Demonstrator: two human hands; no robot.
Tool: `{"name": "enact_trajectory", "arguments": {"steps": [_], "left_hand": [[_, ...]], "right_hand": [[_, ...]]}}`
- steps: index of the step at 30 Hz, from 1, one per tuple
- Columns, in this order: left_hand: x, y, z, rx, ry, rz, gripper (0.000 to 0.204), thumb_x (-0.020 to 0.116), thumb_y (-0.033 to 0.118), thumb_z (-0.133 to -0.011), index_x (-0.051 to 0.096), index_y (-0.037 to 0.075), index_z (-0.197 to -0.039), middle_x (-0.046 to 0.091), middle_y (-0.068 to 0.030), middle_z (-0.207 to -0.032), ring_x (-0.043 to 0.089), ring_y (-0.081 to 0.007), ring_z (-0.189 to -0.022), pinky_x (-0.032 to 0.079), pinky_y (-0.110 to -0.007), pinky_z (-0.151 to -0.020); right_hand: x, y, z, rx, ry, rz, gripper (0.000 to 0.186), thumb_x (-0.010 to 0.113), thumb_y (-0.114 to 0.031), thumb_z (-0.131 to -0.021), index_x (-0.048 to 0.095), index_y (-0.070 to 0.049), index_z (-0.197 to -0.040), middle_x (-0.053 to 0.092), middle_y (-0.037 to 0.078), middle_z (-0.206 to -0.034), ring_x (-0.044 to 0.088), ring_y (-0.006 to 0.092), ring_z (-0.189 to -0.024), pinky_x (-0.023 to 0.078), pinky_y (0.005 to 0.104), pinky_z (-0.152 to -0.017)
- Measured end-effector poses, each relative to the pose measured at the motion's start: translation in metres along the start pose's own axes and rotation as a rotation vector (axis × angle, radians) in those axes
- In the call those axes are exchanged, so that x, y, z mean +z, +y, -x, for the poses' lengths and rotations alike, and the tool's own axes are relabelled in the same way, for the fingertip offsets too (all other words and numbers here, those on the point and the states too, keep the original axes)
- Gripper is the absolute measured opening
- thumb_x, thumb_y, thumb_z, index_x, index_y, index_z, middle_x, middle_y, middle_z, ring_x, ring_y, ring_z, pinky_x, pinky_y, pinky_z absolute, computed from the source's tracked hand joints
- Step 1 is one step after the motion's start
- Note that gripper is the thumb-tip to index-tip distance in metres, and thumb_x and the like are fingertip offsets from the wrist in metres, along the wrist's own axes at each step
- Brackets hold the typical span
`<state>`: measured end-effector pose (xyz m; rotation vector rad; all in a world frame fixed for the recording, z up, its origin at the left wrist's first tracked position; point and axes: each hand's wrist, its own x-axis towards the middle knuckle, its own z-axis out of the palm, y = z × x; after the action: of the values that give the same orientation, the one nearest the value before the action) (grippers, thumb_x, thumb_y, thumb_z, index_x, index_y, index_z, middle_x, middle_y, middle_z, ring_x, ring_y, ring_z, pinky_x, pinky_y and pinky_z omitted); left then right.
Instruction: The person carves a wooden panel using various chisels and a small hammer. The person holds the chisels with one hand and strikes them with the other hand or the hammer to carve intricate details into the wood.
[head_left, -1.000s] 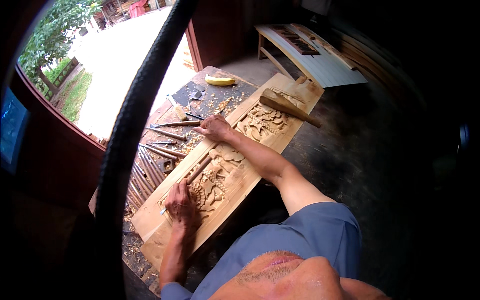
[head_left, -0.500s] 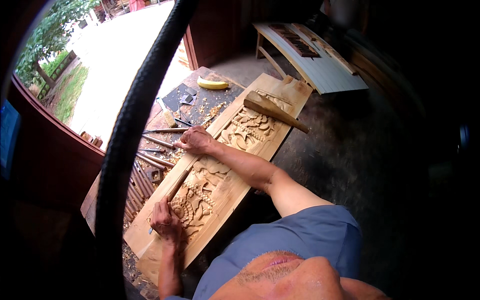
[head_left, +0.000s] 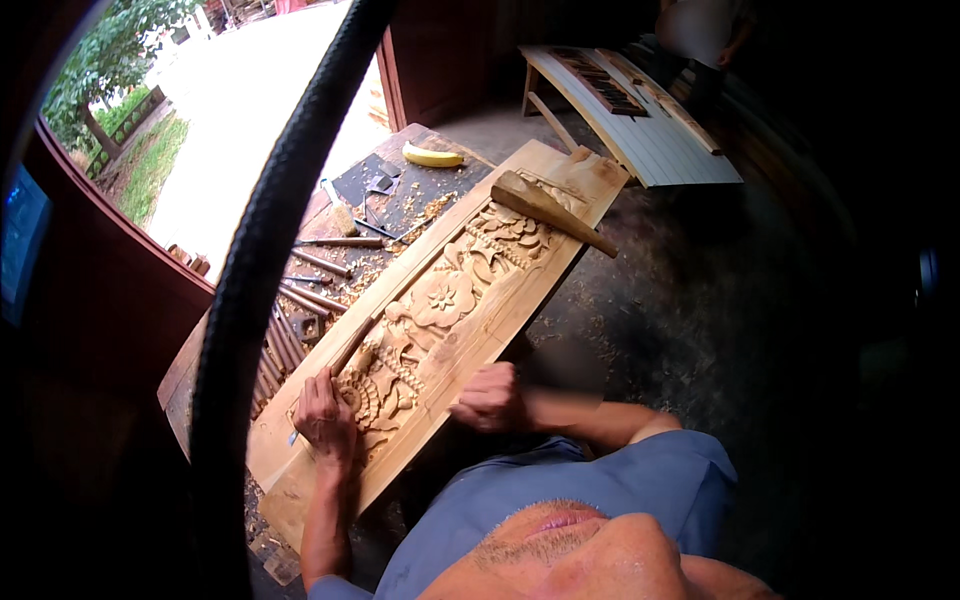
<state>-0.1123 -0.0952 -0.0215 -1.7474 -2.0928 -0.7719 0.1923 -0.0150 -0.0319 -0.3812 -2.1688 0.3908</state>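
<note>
Carved wooden panel [head_left: 440,300], one, pale, with flowers and beading in relief; it lies aslant at the centre of the view on a dark workbench [head_left: 183,387], running from about seven to half past one, and the following hours are read from its middle. Left hand [head_left: 325,415], at eight o'clock, over the panel's lower end: fingers closed around a chisel [head_left: 353,347], its brown handle rising toward one o'clock of the hand, its metal tip showing below the fingers. Right hand [head_left: 490,398], at five o'clock, by the panel's near edge: fingers curled and blurred; whether they grip anything, or touch the wood, cannot be told. Wooden mallet [head_left: 545,210], one, between one and two o'clock, resting across the panel, its narrow end past the edge. Row of wood-handled tools [head_left: 283,345], at nine; further loose tools [head_left: 322,263], at ten. Brush [head_left: 341,217], pale, between ten and eleven. Banana [head_left: 432,155], yellow, at twelve, on the bench. Wood shavings [head_left: 432,211], scattered among the tools. Second table [head_left: 680,165], pale-topped, well apart between one and two, bearing a dark rack [head_left: 600,82]; another person [head_left: 700,45] stands beyond, blurred.
</note>
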Motion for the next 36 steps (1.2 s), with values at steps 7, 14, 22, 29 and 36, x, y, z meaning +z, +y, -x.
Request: {"name": "enact_trajectory", "arguments": {"steps": [7,14,22,29,36], "left_hand": [[0.001,-0.004,0.003,0.004,-0.017,-0.025,0.019,0.071,0.008,-0.098,0.071,0.008,-0.116,0.064,-0.0134,-0.091,0.068,-0.0354,-0.083,0.053,-0.048,-0.071],[0.01,0.001,-0.006,-0.024,-0.008,0.101,0.018,0.068,0.007,-0.102,0.073,0.008,-0.12,0.066,-0.0141,-0.094,0.07,-0.0359,-0.083,0.053,-0.047,-0.071],[-0.01,-0.009,0.0,-0.102,-0.128,0.045,0.024,0.073,0.004,-0.096,0.075,0.007,-0.12,0.066,-0.0126,-0.092,0.068,-0.0347,-0.083,0.054,-0.045,-0.073],[-0.004,-0.015,0.01,-0.099,-0.136,0.087,0.027,0.072,0.005,-0.097,0.075,0.008,-0.124,0.066,-0.0125,-0.093,0.068,-0.0354,-0.083,0.054,-0.046,-0.074],[-0.013,-0.009,-0.001,-0.041,-0.095,0.014,0.025,0.07,0.007,-0.101,0.075,0.008,-0.125,0.068,-0.0124,-0.095,0.069,-0.035,-0.085,0.055,-0.047,-0.075]], "right_hand": [[0.03,0.094,0.326,1.224,-0.454,0.516,0.046,0.062,-0.047,-0.103,0.085,-0.007,-0.101,0.077,0.026,-0.104,0.075,0.0481,-0.102,0.057,0.0594,-0.09],[0.046,0.14,0.489,1.484,-0.804,0.289,0.074,0.057,-0.07,-0.098,0.082,-0.007,-0.128,0.073,0.027,-0.141,0.066,0.0435,-0.139,0.051,0.0574,-0.112],[0.042,0.109,0.49,1.762,-0.816,0.205,0.069,0.054,-0.064,-0.102,0.08,-0.005,-0.128,0.074,0.028,-0.138,0.068,0.0452,-0.133,0.053,0.056,-0.11],[0.073,0.125,0.443,1.715,-0.758,0.1,0.067,0.054,-0.061,-0.103,0.08,-0.004,-0.127,0.074,0.028,-0.135,0.069,0.0463,-0.13,0.054,0.056,-0.109],[0.106,0.164,0.4,1.664,-0.599,0.067,0.064,0.054,-0.057,-0.105,0.08,-0.003,-0.126,0.075,0.029,-0.132,0.071,0.0475,-0.126,0.054,0.056,-0.108]]}}
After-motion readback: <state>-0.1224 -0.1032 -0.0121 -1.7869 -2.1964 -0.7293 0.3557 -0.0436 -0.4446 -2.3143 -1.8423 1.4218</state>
